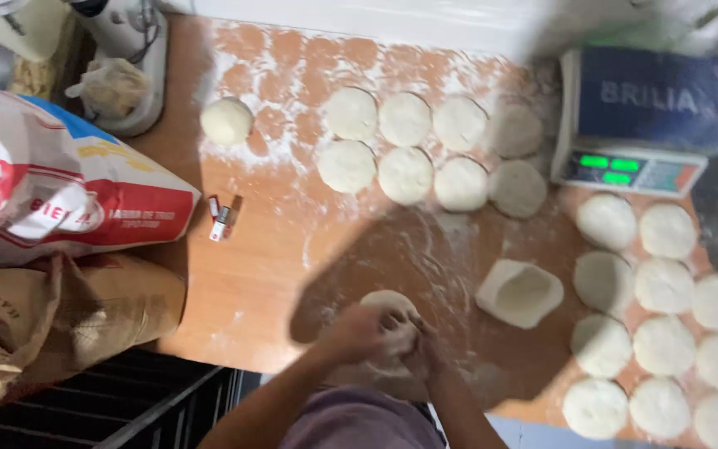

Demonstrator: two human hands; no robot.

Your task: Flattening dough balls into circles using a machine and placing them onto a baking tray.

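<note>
My left hand (359, 331) and my right hand (421, 345) are cupped together around one piece of dough (386, 301) on the floured wooden table (259, 274), near its front edge. Both hands are blurred. Only the top of the dough shows above the fingers. A cut block of dough (519, 292) lies just to the right of my hands.
Several round dough balls in two rows (406, 173) lie at the back; more (665, 345) fill the right side. One ball (227, 120) sits alone at back left. A digital scale (637, 125) stands at back right. Flour sacks (60, 208) lie left, beside a small lighter (223, 223).
</note>
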